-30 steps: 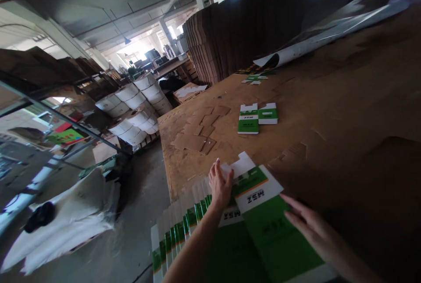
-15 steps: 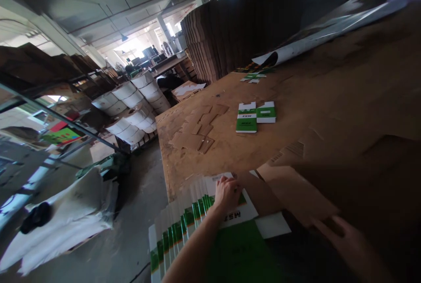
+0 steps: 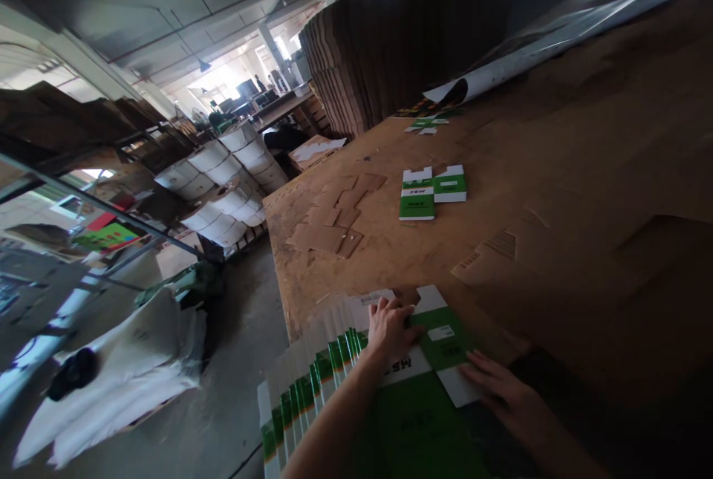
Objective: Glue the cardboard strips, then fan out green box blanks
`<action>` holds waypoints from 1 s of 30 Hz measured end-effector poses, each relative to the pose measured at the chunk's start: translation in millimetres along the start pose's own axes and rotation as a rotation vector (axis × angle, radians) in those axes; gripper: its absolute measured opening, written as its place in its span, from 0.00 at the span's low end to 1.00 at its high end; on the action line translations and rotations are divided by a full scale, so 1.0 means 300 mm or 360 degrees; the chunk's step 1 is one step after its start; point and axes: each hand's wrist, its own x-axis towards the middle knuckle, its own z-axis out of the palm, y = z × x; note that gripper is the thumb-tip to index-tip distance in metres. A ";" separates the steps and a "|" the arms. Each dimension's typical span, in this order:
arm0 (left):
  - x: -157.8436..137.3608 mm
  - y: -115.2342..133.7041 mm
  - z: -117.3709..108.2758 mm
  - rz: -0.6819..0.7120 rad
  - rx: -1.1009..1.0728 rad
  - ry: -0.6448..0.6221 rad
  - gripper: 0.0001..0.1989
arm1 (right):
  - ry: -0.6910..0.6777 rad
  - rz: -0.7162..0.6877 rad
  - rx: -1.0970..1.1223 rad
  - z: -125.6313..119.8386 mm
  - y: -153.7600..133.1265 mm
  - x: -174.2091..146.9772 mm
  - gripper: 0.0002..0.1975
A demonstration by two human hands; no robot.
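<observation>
From the head camera, the left hand (image 3: 390, 327) lies flat, fingers loosely spread and gripping nothing, pressing on the top green-and-white flat carton (image 3: 428, 349) near the front left corner of the cardboard-covered worktable (image 3: 557, 189). The right hand (image 3: 501, 393) rests palm down, fingers extended, on that carton's white flap; it grips nothing either. Beneath and to the left, a fanned stack of cartons (image 3: 312, 382) overhangs the table's left edge. That overhang looks risky: a sideways push from either hand could slide the fan off onto the floor (image 3: 234, 390). With only flat palms on glossy card, the top sheet could skid or crease at its flap. A folded carton pair (image 3: 431, 193) lies well apart, mid-table.
</observation>
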 end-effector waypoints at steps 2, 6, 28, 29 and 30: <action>0.002 -0.003 0.004 0.0023 0.0018 0.0007 0.14 | -0.0024 0.0011 -0.0013 0.004 -0.008 0.000 0.21; 0.004 -0.004 0.010 0.0013 0.0035 0.0009 0.16 | -0.0038 0.0028 -0.0072 -0.014 -0.032 0.003 0.21; 0.042 0.011 -0.097 -0.0509 -0.0478 0.0574 0.26 | 0.0302 0.0246 0.0434 -0.278 -0.213 0.110 0.32; 0.040 0.020 -0.099 -0.0487 -0.0380 0.0648 0.30 | 0.0266 0.0242 0.0505 -0.230 -0.226 0.109 0.32; 0.037 0.029 -0.094 -0.0405 -0.0265 0.0643 0.32 | 0.0220 0.0245 0.0578 -0.180 -0.237 0.106 0.33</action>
